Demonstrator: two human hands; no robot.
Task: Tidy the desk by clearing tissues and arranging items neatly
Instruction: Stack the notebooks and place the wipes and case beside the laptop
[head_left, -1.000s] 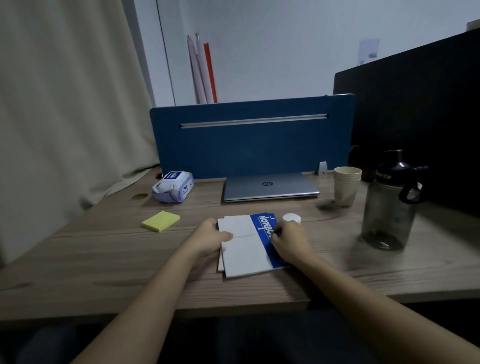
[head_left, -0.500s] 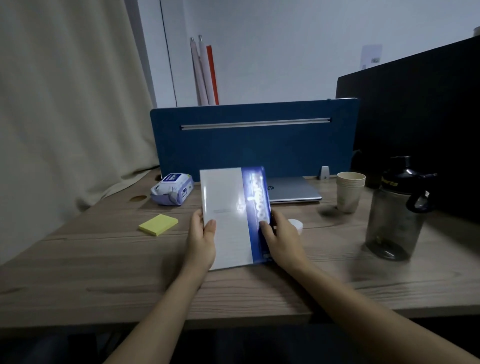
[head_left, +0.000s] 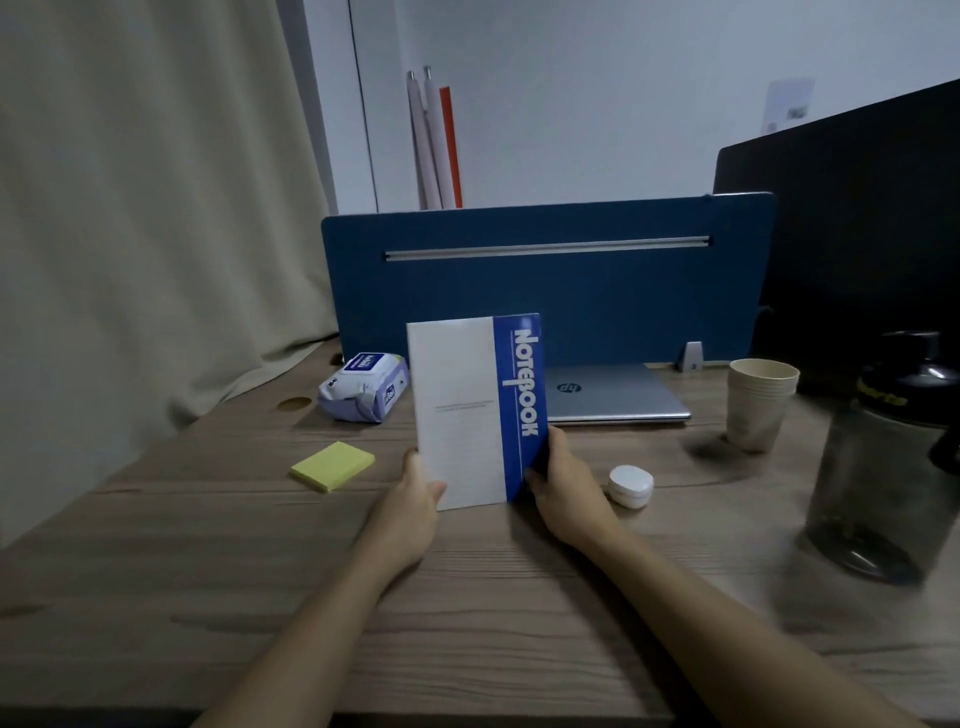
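A white and blue notebook (head_left: 470, 410) stands upright on its lower edge at the middle of the wooden desk (head_left: 467, 623). My left hand (head_left: 413, 501) grips its lower left side and my right hand (head_left: 563, 480) grips its lower right side by the blue spine. A pack of wet wipes (head_left: 363, 387) lies behind it to the left. A yellow sticky-note pad (head_left: 333, 465) lies flat at the left. A small white earbud case (head_left: 630, 485) sits just right of my right hand.
A shut silver laptop (head_left: 613, 392) lies against the blue divider panel (head_left: 545, 280). A stack of paper cups (head_left: 759, 405) and a dark water bottle (head_left: 883, 457) stand at the right. A curtain (head_left: 145, 208) hangs at the left.
The notebook lay flat on the desk a second ago. Both hands have lifted it and stood it upright on its lower edge.
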